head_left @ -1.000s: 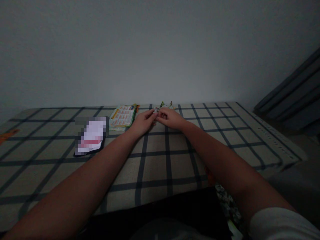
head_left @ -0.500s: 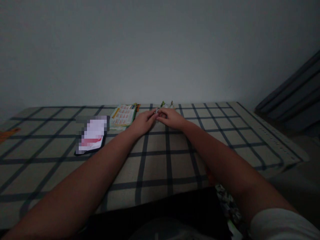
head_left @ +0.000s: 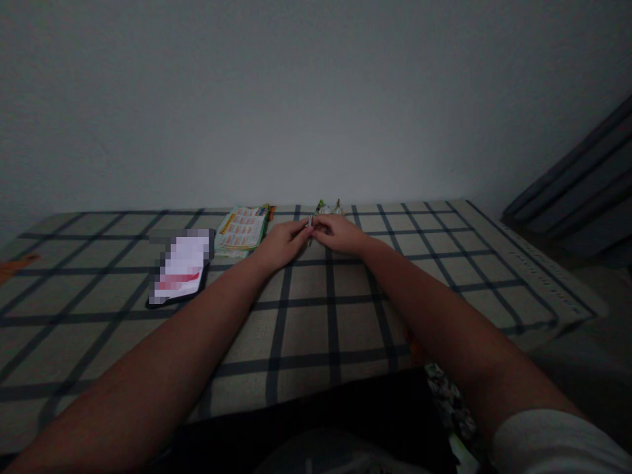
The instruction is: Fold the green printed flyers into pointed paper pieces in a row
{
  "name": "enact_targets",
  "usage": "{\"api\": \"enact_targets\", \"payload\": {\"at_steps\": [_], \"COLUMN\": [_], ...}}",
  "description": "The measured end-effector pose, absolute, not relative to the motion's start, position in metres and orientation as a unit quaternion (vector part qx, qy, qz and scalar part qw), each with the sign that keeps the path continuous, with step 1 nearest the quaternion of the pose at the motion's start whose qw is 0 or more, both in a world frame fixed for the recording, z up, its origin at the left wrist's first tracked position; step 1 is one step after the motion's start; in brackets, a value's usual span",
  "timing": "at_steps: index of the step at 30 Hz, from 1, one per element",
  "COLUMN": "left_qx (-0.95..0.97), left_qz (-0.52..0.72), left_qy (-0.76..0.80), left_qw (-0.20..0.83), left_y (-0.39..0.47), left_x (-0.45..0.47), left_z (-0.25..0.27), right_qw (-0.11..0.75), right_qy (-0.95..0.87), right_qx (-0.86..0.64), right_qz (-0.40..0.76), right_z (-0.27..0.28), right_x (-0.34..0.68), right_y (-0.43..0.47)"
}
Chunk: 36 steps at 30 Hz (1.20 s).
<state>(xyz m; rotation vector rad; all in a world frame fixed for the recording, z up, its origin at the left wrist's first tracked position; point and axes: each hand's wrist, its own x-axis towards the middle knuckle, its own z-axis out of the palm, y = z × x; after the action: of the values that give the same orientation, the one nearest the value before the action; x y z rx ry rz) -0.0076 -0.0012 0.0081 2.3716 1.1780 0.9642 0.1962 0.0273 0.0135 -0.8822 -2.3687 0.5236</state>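
Note:
Both my hands meet near the far side of the checked cloth. My left hand (head_left: 284,242) is closed, its thumb and fingers pinching a small, whitish piece (head_left: 310,222). From the other side my right hand (head_left: 342,234) pinches the same piece with bent fingers. The piece is too small and dim for me to tell its kind. Just behind my right hand lies a crumpled green and white packet (head_left: 332,207), partly hidden by it. Left of my left hand is a stack of printed leaflets (head_left: 243,227).
A phone with a lit screen (head_left: 182,263) lies on the checked tablecloth (head_left: 306,329), left of my left forearm. A grey wall (head_left: 316,99) rises behind the table. Dark folded fabric (head_left: 582,178) hangs at the right. An orange item (head_left: 17,265) sits at the left edge.
My two hands stay together in nearly the same place, with only a slight shift of the fingers around the small piece. The other things have not moved.

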Motion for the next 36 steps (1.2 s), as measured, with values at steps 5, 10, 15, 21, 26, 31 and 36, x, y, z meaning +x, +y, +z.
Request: {"api": "enact_targets", "payload": {"at_steps": [5, 10, 15, 21, 26, 31, 36], "left_qx": [0.800, 0.763, 0.767, 0.794, 0.815, 0.821, 0.823], "left_qz": [0.373, 0.402, 0.404, 0.383, 0.357, 0.352, 0.351], "left_qy": [0.412, 0.422, 0.417, 0.426, 0.421, 0.416, 0.407], "left_qw": [0.227, 0.280, 0.273, 0.202, 0.174, 0.171, 0.182], "left_y": [-0.0033, -0.0019, 0.0011, 0.0029, 0.0020, 0.0002, -0.0015], "left_x": [-0.0053, -0.0045, -0.0060, -0.0073, -0.0070, -0.0060, -0.0057], "left_z": [0.0081, 0.0042, 0.0023, 0.0014, 0.0031, 0.0051, 0.0068], "right_qw": [0.284, 0.285, 0.283, 0.278, 0.283, 0.286, 0.288], "right_qy": [-0.871, -0.872, -0.875, -0.874, -0.873, -0.873, -0.874], "right_qx": [-0.328, -0.327, -0.327, -0.341, -0.336, -0.334, -0.329], "right_qz": [0.229, 0.227, 0.216, 0.206, 0.212, 0.211, 0.212], "right_z": [0.0136, 0.0133, 0.0145, 0.0163, 0.0151, 0.0133, 0.0129], "right_x": [0.1969, 0.1971, 0.1955, 0.1946, 0.1953, 0.1959, 0.1966], "right_y": [0.0254, 0.0255, 0.0250, 0.0244, 0.0256, 0.0273, 0.0276]}}
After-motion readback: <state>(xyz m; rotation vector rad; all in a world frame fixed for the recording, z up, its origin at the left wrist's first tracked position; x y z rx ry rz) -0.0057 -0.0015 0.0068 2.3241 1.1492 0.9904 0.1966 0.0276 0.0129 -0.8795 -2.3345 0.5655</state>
